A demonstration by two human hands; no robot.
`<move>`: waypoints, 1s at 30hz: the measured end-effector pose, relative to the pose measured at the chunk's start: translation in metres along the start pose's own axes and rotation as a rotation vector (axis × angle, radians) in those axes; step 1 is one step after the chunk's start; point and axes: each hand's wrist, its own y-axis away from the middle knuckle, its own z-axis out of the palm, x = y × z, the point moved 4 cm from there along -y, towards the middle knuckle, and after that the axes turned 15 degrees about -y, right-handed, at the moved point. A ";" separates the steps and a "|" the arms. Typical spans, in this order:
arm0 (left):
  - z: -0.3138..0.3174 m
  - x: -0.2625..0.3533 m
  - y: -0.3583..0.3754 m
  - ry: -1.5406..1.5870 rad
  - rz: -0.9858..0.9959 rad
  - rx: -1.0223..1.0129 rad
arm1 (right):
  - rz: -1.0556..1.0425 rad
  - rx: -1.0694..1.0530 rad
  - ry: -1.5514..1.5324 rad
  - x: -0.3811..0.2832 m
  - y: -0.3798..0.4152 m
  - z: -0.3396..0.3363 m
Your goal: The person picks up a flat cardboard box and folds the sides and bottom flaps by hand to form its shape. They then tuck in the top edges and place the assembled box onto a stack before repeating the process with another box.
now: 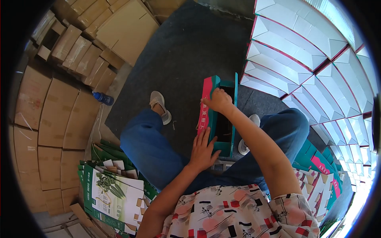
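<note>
So the open pink-and-teal cardboard box [208, 88] is between the pale shoes [158, 100], left hand [203, 152] fingers spread wide on its near pink edge, right hand [220, 100] fingers curled, holding the teal fold, loads of open dark floor [186, 47] beyond.

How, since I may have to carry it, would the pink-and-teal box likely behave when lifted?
The box probably feels light for its size: its walls look like thin cardboard, though the dark interior hides any contents. With its upper side open, it may flex if squeezed.
</note>
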 end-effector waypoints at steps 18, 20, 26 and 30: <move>0.010 -0.003 -0.004 -0.037 0.019 0.026 | 0.311 0.160 -0.450 0.050 -0.020 0.057; 0.012 -0.005 -0.003 -0.058 0.031 0.006 | 0.347 0.160 -0.512 0.058 -0.024 0.063; 0.018 0.000 -0.002 -0.013 -0.008 0.010 | 0.436 0.146 -0.550 0.073 -0.030 0.073; 0.038 -0.003 -0.008 0.014 -0.115 0.077 | 0.255 -0.042 -0.289 0.071 -0.039 0.066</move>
